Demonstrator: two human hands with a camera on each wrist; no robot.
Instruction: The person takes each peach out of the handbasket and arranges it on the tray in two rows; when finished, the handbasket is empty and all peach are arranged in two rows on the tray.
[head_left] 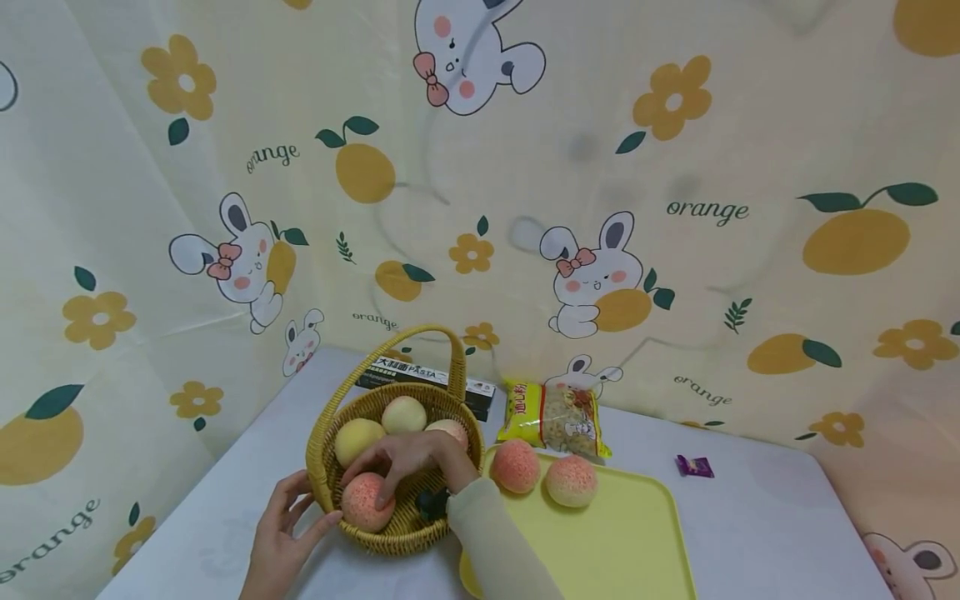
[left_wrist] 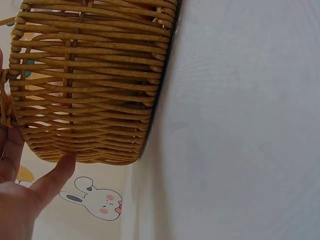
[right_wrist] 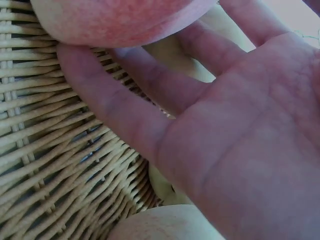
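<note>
Inside the front left of a wicker basket (head_left: 401, 543), a reddish peach (head_left: 365, 504) is grasped by the right hand (head_left: 412, 454); the basket's left side is held by the left hand (head_left: 281, 529) near the handle's base. Farther back in the basket, a yellow fruit (head_left: 358, 442), a cream fruit (head_left: 405, 415) and a pinkish fruit (head_left: 448, 433) are contained. Two peaches (head_left: 516, 467) are set on a yellow tray (head_left: 600, 550). Behind, a pasta box (head_left: 480, 400) and a snack bag (head_left: 555, 417) are placed on the desk (head_left: 765, 525).

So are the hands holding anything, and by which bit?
Yes: the right hand holds a pink peach by its sides, and the left hand holds the basket at its side, near the handle.
</note>
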